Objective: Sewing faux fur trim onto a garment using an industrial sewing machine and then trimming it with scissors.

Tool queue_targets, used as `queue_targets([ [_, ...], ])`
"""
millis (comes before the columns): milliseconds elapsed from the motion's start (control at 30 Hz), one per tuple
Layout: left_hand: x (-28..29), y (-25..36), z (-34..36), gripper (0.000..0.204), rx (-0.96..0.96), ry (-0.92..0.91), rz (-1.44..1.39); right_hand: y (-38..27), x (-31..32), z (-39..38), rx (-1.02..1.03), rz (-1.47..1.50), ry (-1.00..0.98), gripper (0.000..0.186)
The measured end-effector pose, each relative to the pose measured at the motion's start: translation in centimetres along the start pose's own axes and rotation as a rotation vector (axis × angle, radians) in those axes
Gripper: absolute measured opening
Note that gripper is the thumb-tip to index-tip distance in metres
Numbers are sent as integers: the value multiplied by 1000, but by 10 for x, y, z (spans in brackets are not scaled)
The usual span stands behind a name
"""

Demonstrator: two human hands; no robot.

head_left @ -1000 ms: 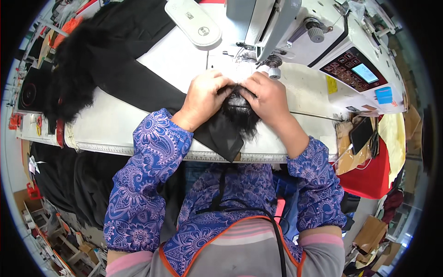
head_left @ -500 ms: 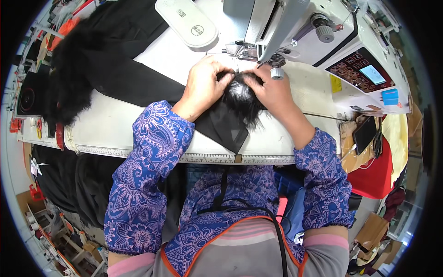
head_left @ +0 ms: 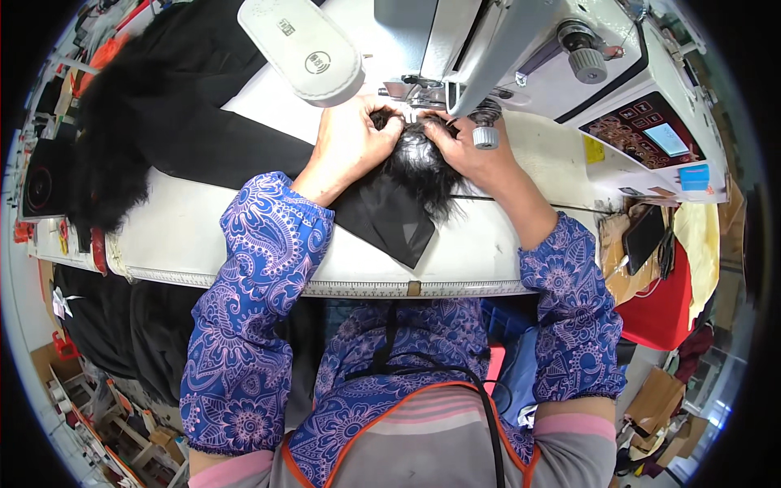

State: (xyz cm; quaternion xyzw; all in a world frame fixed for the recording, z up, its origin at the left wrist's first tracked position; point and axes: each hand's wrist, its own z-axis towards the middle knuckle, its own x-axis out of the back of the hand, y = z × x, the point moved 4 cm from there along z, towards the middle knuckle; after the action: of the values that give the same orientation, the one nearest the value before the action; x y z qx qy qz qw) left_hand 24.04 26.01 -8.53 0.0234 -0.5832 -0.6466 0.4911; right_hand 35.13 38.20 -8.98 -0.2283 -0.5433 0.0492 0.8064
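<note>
Just in front of the needle area of a sewing machine [head_left: 529,57], a tuft of black fur trim [head_left: 421,163] lies on the white bed. My left hand [head_left: 350,142] pinches its left edge between thumb and fingers. On the other side my right hand [head_left: 480,150] grips the right edge the same way, its fingertips partly hidden behind the machine's presser parts. Black fabric [head_left: 390,215] joined near the fur runs under my left wrist, and a pointed corner of it reaches toward the table's front edge. More black fabric with a furry border [head_left: 122,154] is heaped at the left.
A white rounded lamp-like head [head_left: 305,53] overhangs the bed left of the needle. The machine's control panel [head_left: 651,134] is at the right. A measuring tape [head_left: 366,289] lines the front edge. A phone [head_left: 644,237] rests by brown paper on the right, above a red container [head_left: 663,305].
Both hands still pinch the fur at the machine; my left hand sits slightly farther left and up in the picture. The view has shifted a little.
</note>
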Motion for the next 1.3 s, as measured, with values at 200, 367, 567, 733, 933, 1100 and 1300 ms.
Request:
queue_targets([
  [200, 0, -2, 4, 16, 24, -23, 21, 1, -1, 3, 12, 44, 10, 16],
  [367, -2, -1, 7, 14, 144, -127, 46, 7, -4, 1, 15, 18, -8, 15],
  [567, -1, 4, 4, 13, 53, -14, 48, -4, 2, 3, -42, 62, 4, 20],
  [733, -1, 5, 3, 11, -15, 36, 38, -4, 2, 4, -75, 141, 10, 22],
  [933, -2, 8, 2, 10, -26, 41, 29, -5, 3, 3, -81, 80, 13, 24],
  [1100, -1, 8, 1, 10, -26, 52, 29, -6, 3, 3, -61, 78, 14, 25],
  [1300, -3, 7, 4, 9, -33, 59, 63, 2, -2, 4, -46, 74, 22, 25],
])
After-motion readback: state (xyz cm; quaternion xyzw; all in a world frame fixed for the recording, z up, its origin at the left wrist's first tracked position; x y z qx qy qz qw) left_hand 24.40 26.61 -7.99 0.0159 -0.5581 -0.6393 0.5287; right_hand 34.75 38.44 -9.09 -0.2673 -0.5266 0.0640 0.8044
